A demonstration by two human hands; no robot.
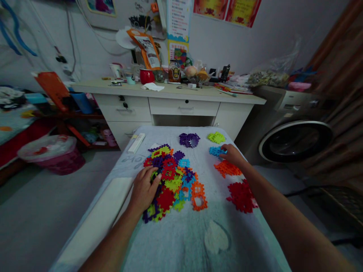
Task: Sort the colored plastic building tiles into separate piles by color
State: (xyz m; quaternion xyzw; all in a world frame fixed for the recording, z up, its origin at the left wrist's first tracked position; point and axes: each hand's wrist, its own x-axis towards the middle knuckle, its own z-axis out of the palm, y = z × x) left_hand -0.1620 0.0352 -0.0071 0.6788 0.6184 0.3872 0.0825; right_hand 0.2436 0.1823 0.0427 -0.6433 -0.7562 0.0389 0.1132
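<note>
A mixed pile of toothed plastic building pieces (170,170) in red, purple, green, blue and orange lies left of centre on the cloth-covered table (181,241). My left hand (144,185) rests at the pile's left edge, thumb apart from the fingers, with no piece gripped. Over on the right, my right hand (231,154) has its fingers closed at a blue building piece (216,151) of a small blue group. Green pieces (216,137) lie behind that hand, orange pieces (227,169) and red pieces (242,196) in front of it. Purple pieces (189,140) sit together at the back middle.
A long white box (136,143) lies at the table's back left. Behind stands a white desk (181,107) with a red mug (146,76), jars and packets. A washing machine (295,128) is at the right, and a pink lined bin (56,158) stands on the left floor.
</note>
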